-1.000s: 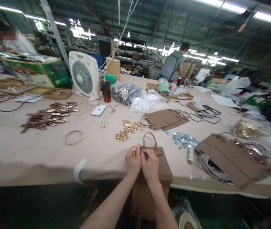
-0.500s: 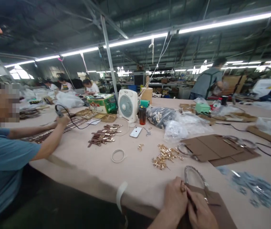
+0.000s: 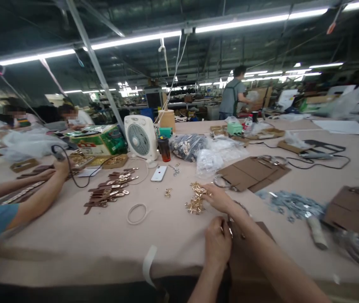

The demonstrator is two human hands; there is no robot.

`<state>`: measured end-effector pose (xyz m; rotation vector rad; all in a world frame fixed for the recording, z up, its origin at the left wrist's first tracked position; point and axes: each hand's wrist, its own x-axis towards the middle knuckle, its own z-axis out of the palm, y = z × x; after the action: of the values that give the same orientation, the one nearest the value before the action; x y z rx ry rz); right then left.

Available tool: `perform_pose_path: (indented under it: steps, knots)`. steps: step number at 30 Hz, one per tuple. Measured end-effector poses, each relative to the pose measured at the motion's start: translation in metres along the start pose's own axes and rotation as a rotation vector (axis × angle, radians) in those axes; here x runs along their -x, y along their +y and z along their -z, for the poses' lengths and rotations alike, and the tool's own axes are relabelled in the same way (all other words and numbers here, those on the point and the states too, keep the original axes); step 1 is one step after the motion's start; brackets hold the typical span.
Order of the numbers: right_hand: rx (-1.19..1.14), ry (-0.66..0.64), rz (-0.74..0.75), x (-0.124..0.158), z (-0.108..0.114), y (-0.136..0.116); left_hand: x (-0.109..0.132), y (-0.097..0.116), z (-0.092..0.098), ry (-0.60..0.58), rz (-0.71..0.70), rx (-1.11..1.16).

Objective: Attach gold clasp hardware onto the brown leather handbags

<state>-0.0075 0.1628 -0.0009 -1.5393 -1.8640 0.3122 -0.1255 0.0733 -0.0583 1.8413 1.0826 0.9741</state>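
My left hand (image 3: 218,240) is closed at the near table edge, its fingers wrapped on the edge of a brown bag panel (image 3: 266,231); exactly which part they grip is hidden. Beside these fingers shows a small shiny metal piece (image 3: 231,231). My right hand (image 3: 220,198) stretches forward over the panel, and its forearm covers much of it and of its plastic-wrapped handle. With fingertips drawn together, that hand pinches at the right side of a pile of gold-coloured metal fittings (image 3: 194,206). A few more loose fittings (image 3: 168,192) lie to the left.
Brown straps with buckles (image 3: 108,189), a ring of white tape (image 3: 137,213), a phone (image 3: 159,173), a dark cup (image 3: 164,149) and a fan (image 3: 141,136) stand or lie leftward. Grey metal parts (image 3: 296,204) and more brown panels (image 3: 245,170) are rightward. A co-worker's arm (image 3: 37,202) works at far left.
My right hand has left the brown panel and reached forward to the gold-coloured pile. My left hand stays at the panel. The view has swung to the right.
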Motion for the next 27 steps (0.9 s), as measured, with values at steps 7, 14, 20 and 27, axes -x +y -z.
perform_pose_path:
  steps: [7, 14, 20, 27]
  knots:
    - [0.227, -0.318, 0.043, -0.05, -0.029, -0.014, -0.001, -0.003, 0.002, 0.0, 0.001, 0.045]
    - [0.354, -0.47, -0.038, -0.069, -0.045, -0.015, 0.0, 0.005, 0.01, -0.026, 0.08, 0.121]
    - [0.368, -0.398, -0.013, -0.086, -0.057, -0.041, 0.004, 0.009, 0.012, -0.053, 0.095, 0.313]
    - [0.436, -0.376, -0.228, -0.097, -0.067, -0.056, 0.002, -0.004, 0.006, -0.046, 0.105, 0.509]
